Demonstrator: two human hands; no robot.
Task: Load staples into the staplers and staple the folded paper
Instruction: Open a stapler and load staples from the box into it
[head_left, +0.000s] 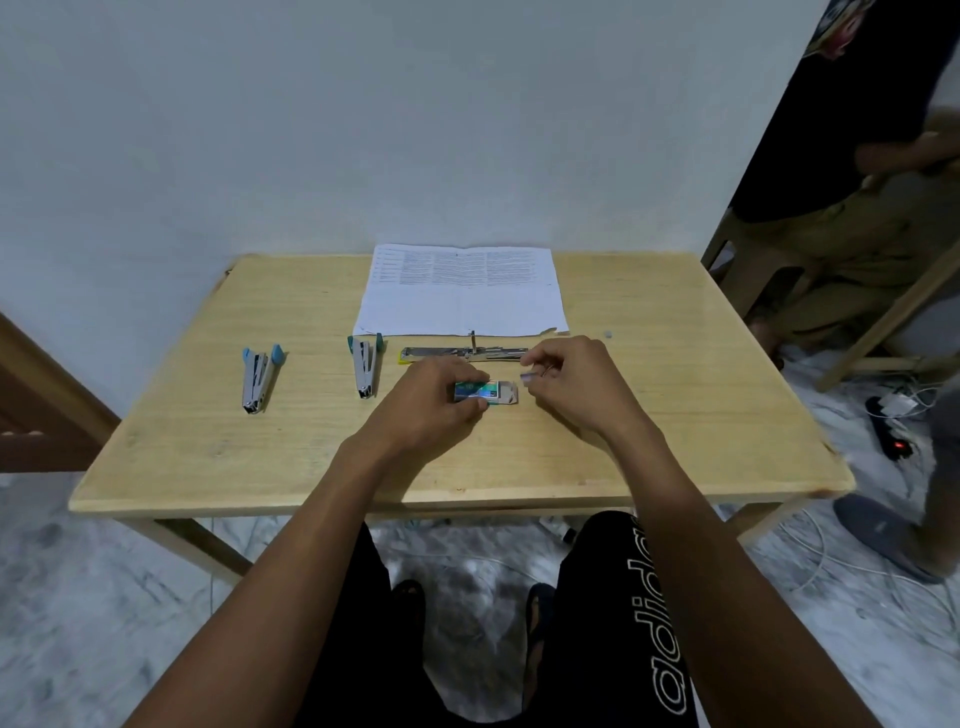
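Left hand (431, 400) half-hides staple box (485, 391); right hand (571, 379) pinch unclear.

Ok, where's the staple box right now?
Head view: the staple box sits mid-table, gripped by the left hand, just this side of the opened stapler, right hand by its open end.

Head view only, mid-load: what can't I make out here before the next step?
Head view:
staple box: left hand covers most of it; contents hidden.
small grey piece pinched by right hand: too small to identify as staples.
opened stapler: the hands cover part of it; whether loaded is unclear.
paper: print too small to read.
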